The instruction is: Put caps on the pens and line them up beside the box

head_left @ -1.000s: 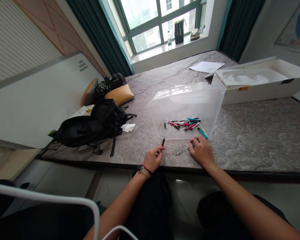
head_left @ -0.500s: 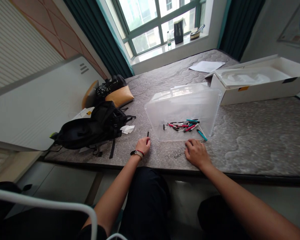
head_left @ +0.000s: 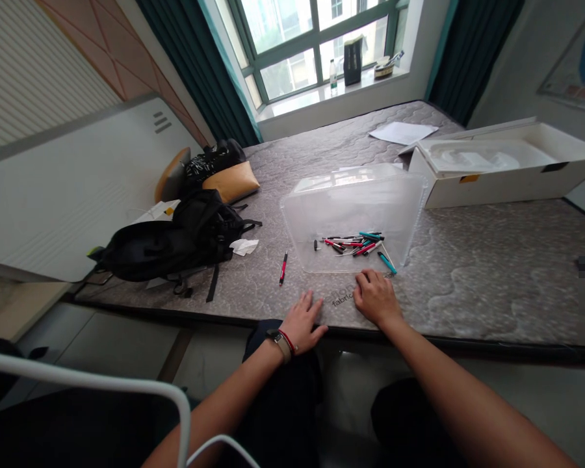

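Lying left of the clear plastic box (head_left: 351,205): 1 slim red-and-black pen (head_left: 283,268), best pinched mid-barrel, I judge. Left hand (head_left: 303,324): spread, empty. Right hand (head_left: 376,298): loosely curled near the box; any hold, I cannot tell.

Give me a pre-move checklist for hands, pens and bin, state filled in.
1. Left hand free: ok, fingers spread, nothing seen in it.
2. Right hand free: cannot tell, fingers curled near the clear bin's front edge, underside hidden.
3. Red pen clear of both hands: ok, lying on the mattress left of the bin.
4. Pens in bin separated: not ok, overlapping in a heap.
5. Red pen clear of white tissue: ok, apart.
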`<move>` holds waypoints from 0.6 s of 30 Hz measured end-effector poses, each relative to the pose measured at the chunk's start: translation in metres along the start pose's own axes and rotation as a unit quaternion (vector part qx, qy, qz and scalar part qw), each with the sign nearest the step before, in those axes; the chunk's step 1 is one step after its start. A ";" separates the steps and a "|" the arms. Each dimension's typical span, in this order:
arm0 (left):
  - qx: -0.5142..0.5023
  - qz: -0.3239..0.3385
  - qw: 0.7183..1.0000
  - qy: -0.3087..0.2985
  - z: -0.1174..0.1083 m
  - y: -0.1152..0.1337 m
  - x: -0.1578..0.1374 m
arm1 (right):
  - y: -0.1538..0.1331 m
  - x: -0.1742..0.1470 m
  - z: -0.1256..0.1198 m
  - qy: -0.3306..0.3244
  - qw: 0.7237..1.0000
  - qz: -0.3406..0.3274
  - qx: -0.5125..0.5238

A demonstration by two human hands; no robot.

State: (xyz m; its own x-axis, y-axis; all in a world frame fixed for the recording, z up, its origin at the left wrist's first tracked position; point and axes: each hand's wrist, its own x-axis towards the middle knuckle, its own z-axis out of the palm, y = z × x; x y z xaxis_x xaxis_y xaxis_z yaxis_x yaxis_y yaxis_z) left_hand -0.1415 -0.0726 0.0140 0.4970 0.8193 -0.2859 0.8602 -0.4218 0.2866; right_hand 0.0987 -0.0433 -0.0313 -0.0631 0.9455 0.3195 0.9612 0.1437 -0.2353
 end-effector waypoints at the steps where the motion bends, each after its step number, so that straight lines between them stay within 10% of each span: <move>1: -0.001 0.047 0.999 0.007 0.003 0.007 -0.003 | 0.000 0.000 0.000 0.000 1.000 0.001 -0.002; 5: 0.030 0.150 0.988 -0.012 0.018 0.023 0.002 | -0.001 0.000 0.001 -0.001 1.000 0.004 -0.008; 18: 0.071 0.072 0.981 -0.166 0.042 0.030 0.050 | -0.004 -0.001 -0.004 -0.020 1.000 0.012 -0.007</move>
State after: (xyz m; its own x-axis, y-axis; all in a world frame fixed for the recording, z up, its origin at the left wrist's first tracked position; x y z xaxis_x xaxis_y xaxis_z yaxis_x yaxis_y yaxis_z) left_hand -0.0857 -0.0606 -0.0305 0.6038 0.5863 -0.5400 0.7743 -0.5923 0.2227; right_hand 0.0962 -0.0464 -0.0269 -0.0504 0.9593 0.2778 0.9663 0.1172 -0.2292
